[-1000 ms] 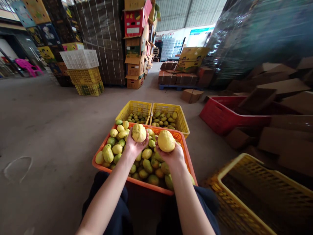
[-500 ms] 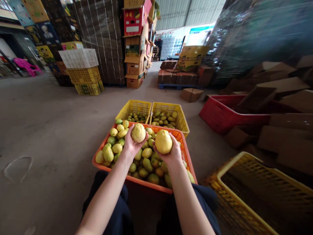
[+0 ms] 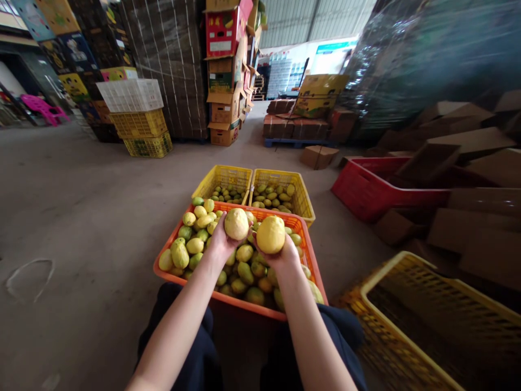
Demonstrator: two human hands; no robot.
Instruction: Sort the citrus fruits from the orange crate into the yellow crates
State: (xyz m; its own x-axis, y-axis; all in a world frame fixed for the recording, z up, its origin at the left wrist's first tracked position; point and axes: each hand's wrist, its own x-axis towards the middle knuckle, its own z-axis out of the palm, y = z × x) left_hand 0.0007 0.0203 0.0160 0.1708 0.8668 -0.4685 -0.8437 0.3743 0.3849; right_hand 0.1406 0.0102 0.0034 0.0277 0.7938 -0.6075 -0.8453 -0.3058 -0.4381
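My left hand [image 3: 222, 242] holds a round pale yellow fruit [image 3: 236, 224], resting on the palm with the fingers around it. A larger, brighter yellow fruit [image 3: 271, 234] sits in my right hand [image 3: 285, 255], cupped from below and the right. Both hands are close together over an orange crate [image 3: 311, 255], fingertips nearly meeting. Many green and yellow fruits [image 3: 245, 274] fill the crate under my hands. Behind it, two yellow crates [image 3: 304, 198] stand side by side with smaller green-yellow fruits [image 3: 273, 195] inside.
At the lower right is a yellow crate [image 3: 411, 339]; beyond it, a red crate [image 3: 358, 190] stands among cardboard pieces [image 3: 480, 228]. Stacked white and yellow crates [image 3: 140, 124] are at the back left. Boxes lie on a blue pallet [image 3: 285, 143] farther back.
My left hand has moved slightly right with its fruit, which has turned a little. My right hand has shifted slightly left, so the two fruits are closer together.
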